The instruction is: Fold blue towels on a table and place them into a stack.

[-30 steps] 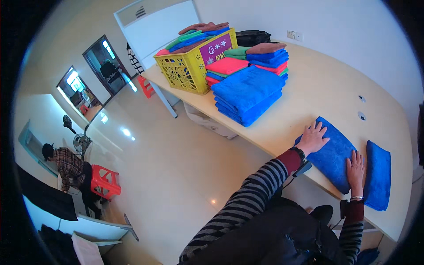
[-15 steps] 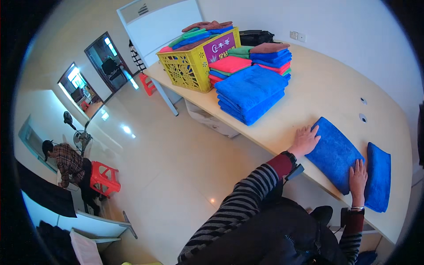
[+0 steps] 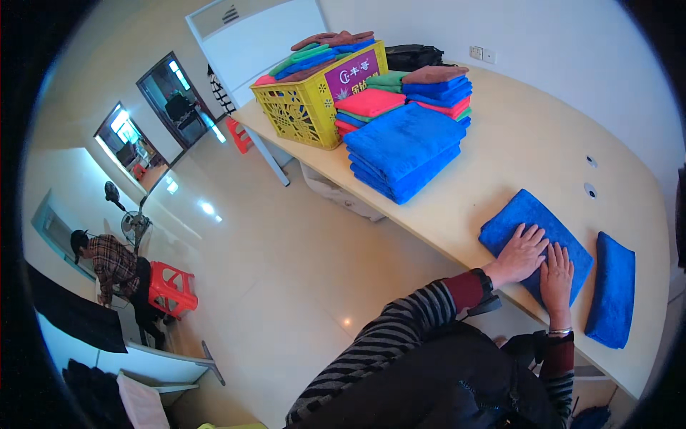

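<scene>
A folded blue towel (image 3: 511, 214) lies on the pale wooden table before me. My left hand (image 3: 522, 252) rests flat on its middle, fingers stretched out. Close beside it, my right hand (image 3: 557, 280) also lies flat on the towel, fingers extended and near the left hand's fingertips. Neither hand grips anything. Just right of this towel is a second blue towel (image 3: 613, 289), folded into a narrow strip. Farther left stands a stack of folded blue towels (image 3: 404, 146), its layers neatly piled.
Behind the blue stack are piles of red, green, blue and brown towels (image 3: 371, 104). A yellow crate (image 3: 300, 111) full of towels stands at the table's far left. Two grommets (image 3: 590, 190) are set in the tabletop. Across the room a person (image 3: 114, 268) bends beside a red stool (image 3: 171, 289).
Both hands have shifted inward over the near towel and now lie side by side. The towel's left part now spreads farther left, making it look wider. The strip-folded towel stays put.
</scene>
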### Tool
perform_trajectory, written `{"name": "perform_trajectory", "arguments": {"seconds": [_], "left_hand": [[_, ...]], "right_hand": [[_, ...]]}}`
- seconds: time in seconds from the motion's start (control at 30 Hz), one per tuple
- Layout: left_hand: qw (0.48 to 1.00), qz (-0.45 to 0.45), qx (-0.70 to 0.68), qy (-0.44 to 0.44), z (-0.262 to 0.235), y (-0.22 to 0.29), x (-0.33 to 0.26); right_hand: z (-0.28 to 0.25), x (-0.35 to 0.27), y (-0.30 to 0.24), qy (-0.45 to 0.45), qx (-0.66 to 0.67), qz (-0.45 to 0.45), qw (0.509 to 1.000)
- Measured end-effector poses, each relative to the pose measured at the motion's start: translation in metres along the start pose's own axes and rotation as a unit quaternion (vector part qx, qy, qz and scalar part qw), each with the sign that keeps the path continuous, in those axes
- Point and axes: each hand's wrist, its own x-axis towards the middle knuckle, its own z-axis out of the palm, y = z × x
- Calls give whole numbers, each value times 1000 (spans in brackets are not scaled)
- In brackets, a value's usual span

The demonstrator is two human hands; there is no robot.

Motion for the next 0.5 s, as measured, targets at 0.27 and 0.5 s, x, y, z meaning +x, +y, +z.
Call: {"name": "perform_trajectory", "arguments": {"seconds": [0.27, 0.5], "left_hand": [[1000, -14, 10, 7, -8, -8, -1], [997, -57, 44, 7, -17, -32, -7]], "right_hand": [[-13, -8, 3, -29, -20, 14, 999], [-19, -20, 11, -36, -26, 34, 998]]}}
